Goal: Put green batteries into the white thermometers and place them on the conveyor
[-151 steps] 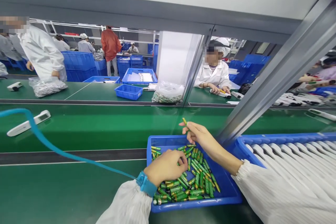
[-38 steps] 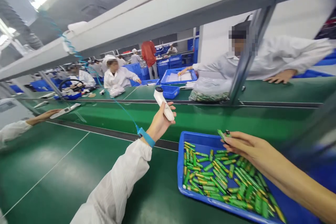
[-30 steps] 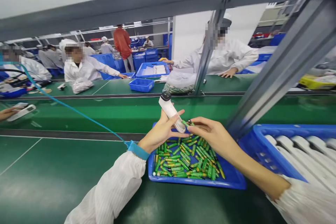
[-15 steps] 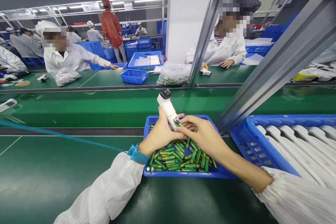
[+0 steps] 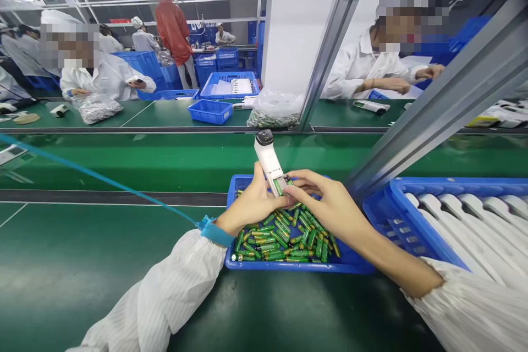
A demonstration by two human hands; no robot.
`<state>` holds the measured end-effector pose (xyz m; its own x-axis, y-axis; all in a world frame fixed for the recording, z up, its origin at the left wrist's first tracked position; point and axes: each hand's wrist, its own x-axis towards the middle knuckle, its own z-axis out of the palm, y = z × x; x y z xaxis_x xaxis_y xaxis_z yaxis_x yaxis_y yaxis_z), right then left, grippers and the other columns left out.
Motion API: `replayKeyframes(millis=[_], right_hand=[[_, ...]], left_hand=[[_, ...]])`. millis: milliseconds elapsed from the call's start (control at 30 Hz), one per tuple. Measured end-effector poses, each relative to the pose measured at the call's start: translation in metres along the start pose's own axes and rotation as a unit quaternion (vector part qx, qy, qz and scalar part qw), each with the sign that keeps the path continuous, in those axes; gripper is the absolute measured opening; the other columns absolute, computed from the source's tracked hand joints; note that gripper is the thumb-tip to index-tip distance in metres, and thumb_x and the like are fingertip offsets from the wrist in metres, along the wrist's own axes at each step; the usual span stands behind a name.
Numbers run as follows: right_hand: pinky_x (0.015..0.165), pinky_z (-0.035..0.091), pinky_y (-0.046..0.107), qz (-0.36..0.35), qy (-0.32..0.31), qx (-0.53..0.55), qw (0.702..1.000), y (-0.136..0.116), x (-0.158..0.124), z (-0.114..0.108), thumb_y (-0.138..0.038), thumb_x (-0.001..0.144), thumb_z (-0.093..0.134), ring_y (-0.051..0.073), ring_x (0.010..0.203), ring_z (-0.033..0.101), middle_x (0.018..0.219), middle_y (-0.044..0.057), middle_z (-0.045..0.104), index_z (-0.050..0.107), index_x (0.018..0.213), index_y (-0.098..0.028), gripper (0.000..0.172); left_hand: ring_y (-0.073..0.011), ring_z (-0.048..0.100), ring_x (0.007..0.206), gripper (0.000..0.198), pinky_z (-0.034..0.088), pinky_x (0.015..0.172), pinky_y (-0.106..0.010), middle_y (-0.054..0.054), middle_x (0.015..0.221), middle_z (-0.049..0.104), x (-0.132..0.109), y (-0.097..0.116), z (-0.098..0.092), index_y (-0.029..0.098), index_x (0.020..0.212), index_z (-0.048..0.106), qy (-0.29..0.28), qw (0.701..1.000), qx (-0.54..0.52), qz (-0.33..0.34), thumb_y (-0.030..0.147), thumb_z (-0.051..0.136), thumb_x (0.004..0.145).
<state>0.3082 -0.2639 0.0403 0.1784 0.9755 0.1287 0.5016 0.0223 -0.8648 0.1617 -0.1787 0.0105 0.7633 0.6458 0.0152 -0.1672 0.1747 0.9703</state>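
Observation:
My left hand (image 5: 251, 204) grips a white handheld device (image 5: 267, 158) upright, its dark-capped end up and an open slot showing near its lower end. A green battery (image 5: 278, 187) lies in that slot, and my right hand (image 5: 325, 199) has its fingertips at the slot, pinching a battery end. Both hands hang just above a blue plastic tray (image 5: 297, 268) heaped with several green-and-gold cylindrical batteries (image 5: 284, 236). A blue antistatic wrist strap (image 5: 214, 232) circles my left wrist.
A blue crate (image 5: 412, 231) of white devices stands to the right beside a grey metal post (image 5: 437, 126). Green workbench surface (image 5: 103, 286) stretches left. Across a glass-like divider, co-workers in white sit among blue crates, with a bag of batteries (image 5: 273, 119).
My left hand has taken up the white device, and my right hand has carried a battery from above the tray to its slot. The two hands have come together, and the view has levelled.

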Motion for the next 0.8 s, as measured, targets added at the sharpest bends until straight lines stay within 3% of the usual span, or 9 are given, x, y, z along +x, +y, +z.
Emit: replayKeyframes(millis=[133, 233, 400, 500, 633, 800], right_hand=[[0.086, 0.055, 0.036, -0.042, 0.055, -0.004, 0.998, 0.002, 0.001, 0.000, -0.040, 0.087, 0.063, 0.023, 0.095, 0.067, 0.101, 0.005, 0.070, 0.066, 0.100, -0.023, 0.022], [0.084, 0.054, 0.037, -0.067, 0.069, -0.008, 0.995, 0.002, 0.003, -0.002, -0.041, 0.085, 0.065, 0.023, 0.092, 0.066, 0.099, 0.006, 0.067, 0.067, 0.096, -0.021, 0.022], [0.077, 0.057, 0.035, -0.054, 0.024, -0.012, 0.998, 0.000, 0.002, -0.001, -0.035, 0.086, 0.063, 0.022, 0.085, 0.068, 0.090, 0.005, 0.070, 0.066, 0.095, -0.021, 0.017], [0.077, 0.057, 0.036, -0.065, 0.016, -0.030, 0.997, 0.000, 0.001, 0.001, -0.032, 0.086, 0.060, 0.022, 0.084, 0.069, 0.091, 0.005, 0.071, 0.066, 0.096, -0.022, 0.016], [0.073, 0.057, 0.034, -0.059, 0.001, -0.046, 0.997, 0.001, 0.002, 0.003, -0.032, 0.085, 0.061, 0.020, 0.078, 0.068, 0.084, 0.003, 0.069, 0.063, 0.092, -0.022, 0.013], [0.070, 0.057, 0.034, -0.045, -0.016, -0.043, 0.998, 0.003, 0.002, 0.005, -0.035, 0.086, 0.062, 0.019, 0.074, 0.067, 0.083, 0.003, 0.068, 0.057, 0.094, -0.022, 0.017]], left_hand=[[-0.0193, 0.070, 0.091, 0.065, 0.056, 0.090, -0.042, -0.001, 0.100, 0.061, 0.001, 0.002, 0.000, 0.024, 0.114, 0.029, -0.009, 0.996, -0.067, -0.051, 0.012, 0.076, 0.071], [-0.0201, 0.071, 0.090, 0.069, 0.056, 0.089, -0.043, -0.002, 0.105, 0.062, 0.000, 0.003, -0.001, 0.026, 0.118, 0.029, -0.023, 0.996, -0.061, -0.053, 0.012, 0.077, 0.071], [-0.0223, 0.070, 0.093, 0.072, 0.057, 0.087, -0.044, -0.007, 0.112, 0.063, -0.005, 0.009, -0.002, 0.025, 0.119, 0.034, -0.052, 0.998, 0.006, -0.044, 0.012, 0.082, 0.067], [-0.0223, 0.067, 0.099, 0.057, 0.058, 0.088, -0.046, -0.007, 0.112, 0.062, -0.006, 0.014, 0.002, 0.024, 0.119, 0.037, -0.046, 0.996, -0.031, -0.063, 0.023, 0.076, 0.078], [-0.0230, 0.066, 0.099, 0.039, 0.063, 0.076, -0.045, -0.007, 0.105, 0.061, -0.003, 0.014, 0.005, 0.023, 0.117, 0.038, -0.004, 0.999, -0.013, -0.052, 0.035, 0.062, 0.089], [-0.0249, 0.069, 0.092, 0.043, 0.065, 0.064, -0.041, -0.007, 0.099, 0.062, 0.001, 0.005, 0.000, 0.024, 0.117, 0.039, -0.005, 0.999, 0.014, -0.034, 0.036, 0.067, 0.086]])
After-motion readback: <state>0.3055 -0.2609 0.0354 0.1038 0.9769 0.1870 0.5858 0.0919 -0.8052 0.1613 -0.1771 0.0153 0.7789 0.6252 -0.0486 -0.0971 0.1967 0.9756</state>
